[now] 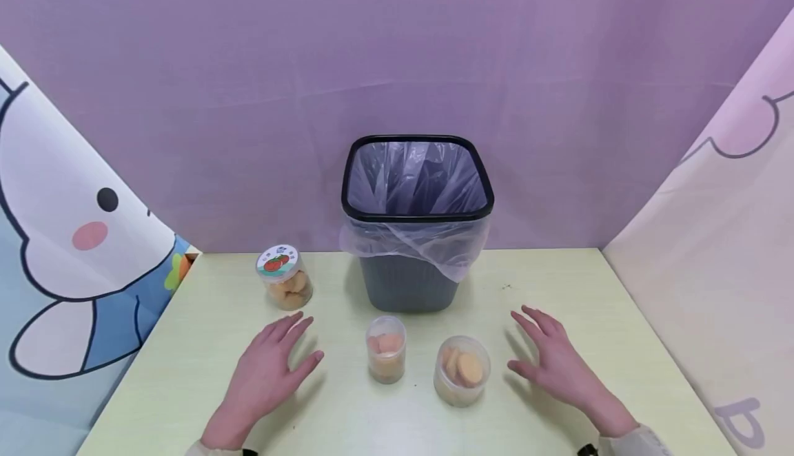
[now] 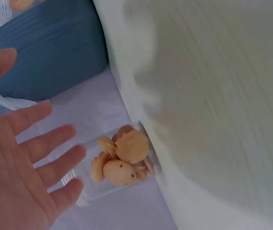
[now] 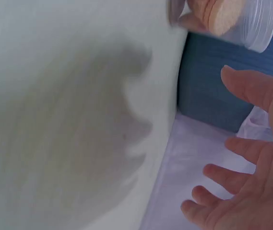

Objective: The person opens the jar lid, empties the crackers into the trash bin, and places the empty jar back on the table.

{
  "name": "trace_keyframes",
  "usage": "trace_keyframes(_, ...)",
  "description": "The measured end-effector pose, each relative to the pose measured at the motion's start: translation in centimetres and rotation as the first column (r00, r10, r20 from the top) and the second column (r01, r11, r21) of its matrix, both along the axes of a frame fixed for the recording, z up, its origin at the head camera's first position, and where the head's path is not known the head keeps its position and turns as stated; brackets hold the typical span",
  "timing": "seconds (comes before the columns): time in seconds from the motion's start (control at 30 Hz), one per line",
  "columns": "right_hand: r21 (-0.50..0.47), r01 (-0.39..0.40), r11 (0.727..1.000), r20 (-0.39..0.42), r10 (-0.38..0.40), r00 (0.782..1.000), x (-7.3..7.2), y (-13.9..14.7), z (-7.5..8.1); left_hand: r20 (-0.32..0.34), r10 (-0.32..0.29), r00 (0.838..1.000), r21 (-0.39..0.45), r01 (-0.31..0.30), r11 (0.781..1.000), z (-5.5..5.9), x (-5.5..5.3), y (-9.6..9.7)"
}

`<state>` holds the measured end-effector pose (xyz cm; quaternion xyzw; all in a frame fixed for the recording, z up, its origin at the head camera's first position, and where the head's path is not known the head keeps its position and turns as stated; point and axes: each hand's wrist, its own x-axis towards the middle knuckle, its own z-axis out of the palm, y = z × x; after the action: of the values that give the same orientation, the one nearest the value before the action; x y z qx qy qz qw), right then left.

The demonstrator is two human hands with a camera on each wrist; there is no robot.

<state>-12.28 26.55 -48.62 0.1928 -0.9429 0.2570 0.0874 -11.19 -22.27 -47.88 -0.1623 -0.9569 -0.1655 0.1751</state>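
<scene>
My left hand [image 1: 268,368] hovers over the left of the table, fingers spread and holding nothing. Just beyond its fingertips stands a clear lidded jar [image 1: 285,278] of brown biscuits, its round label showing red tomatoes; the left wrist view has the same biscuits [image 2: 129,155] close by the fingers. On the right, my right hand [image 1: 555,363] is over the table, also spread and with nothing in it. Left of its thumb is a wide, lidless clear tub [image 1: 460,373] of round biscuits. Between the hands a narrower clear tub [image 1: 386,351] contains pinkish-orange discs.
A dark blue-grey bin [image 1: 406,284] with a black rim and a translucent liner [image 1: 428,239] stands at the table's back, behind the tubs. Purple cloth [image 1: 248,98] hangs behind the pale table [image 1: 546,277]. Printed cloth panels flank both sides.
</scene>
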Motion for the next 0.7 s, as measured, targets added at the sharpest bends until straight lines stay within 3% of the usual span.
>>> trace_keyframes(0.13, -0.075, -0.038, 0.996, 0.042, 0.041, 0.998, 0.1, -0.7, -0.6, 0.100, 0.007, 0.995, 0.053, -0.013, 0.999, 0.0, 0.2, 0.7)
trace_keyframes(0.3, -0.149, -0.097, 0.984, 0.081, 0.110, 0.991, 0.4, -1.6, -1.3, 0.161, 0.000, 0.987, 0.093, -0.015, 0.996, -0.1, 0.3, 1.2)
trace_keyframes(0.47, -0.240, -0.156, 0.958, 0.126, 0.190, 0.974, 0.8, -2.4, -2.0, 0.286, -0.069, 0.956, 0.162, 0.023, 0.987, 0.1, 0.6, 1.7)
trace_keyframes(0.53, -0.292, -0.167, 0.942, 0.160, 0.220, 0.962, 0.9, -2.7, -2.3, 0.339, -0.141, 0.930, 0.206, 0.072, 0.976, 0.1, 0.8, 1.9)
trace_keyframes(0.6, -0.345, -0.177, 0.922, 0.195, 0.255, 0.947, 1.0, -3.1, -2.5, 0.383, -0.243, 0.891, 0.272, 0.143, 0.952, 0.1, 0.9, 2.0)
trace_keyframes(0.7, -0.431, -0.187, 0.883, 0.241, 0.313, 0.919, 1.0, -3.6, -2.8, 0.438, -0.417, 0.797, 0.397, 0.245, 0.885, -0.2, 1.0, 2.3)
